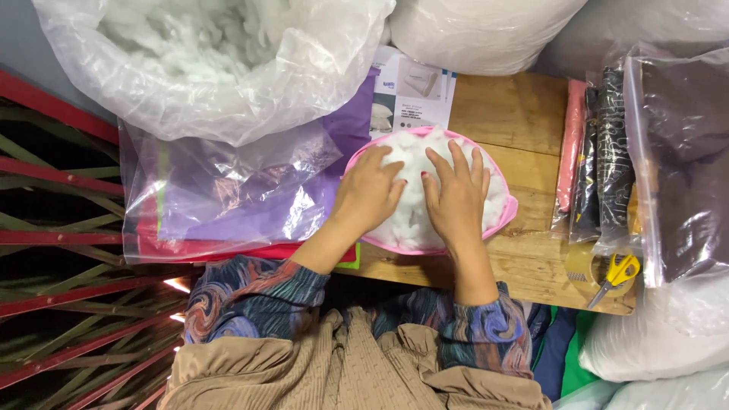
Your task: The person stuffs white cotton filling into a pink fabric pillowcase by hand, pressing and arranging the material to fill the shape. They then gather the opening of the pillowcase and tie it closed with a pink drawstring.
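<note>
White stuffing (414,212) fills a pink cover (507,206) on the wooden table (524,114), near me, where my left hand (370,191) and right hand (456,199) press down, fingers spread flat, grasping nothing.

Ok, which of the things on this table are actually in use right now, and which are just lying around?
In use: left hand and right hand pressing white stuffing into the pink cover; big bag of stuffing.

Lying about: yellow scissors, tape roll, bagged fabrics, purple sheets in plastic.

clear stuffing bag (213,61) top left | printed white card (414,95) behind | clear fabric packs (676,159) right
</note>
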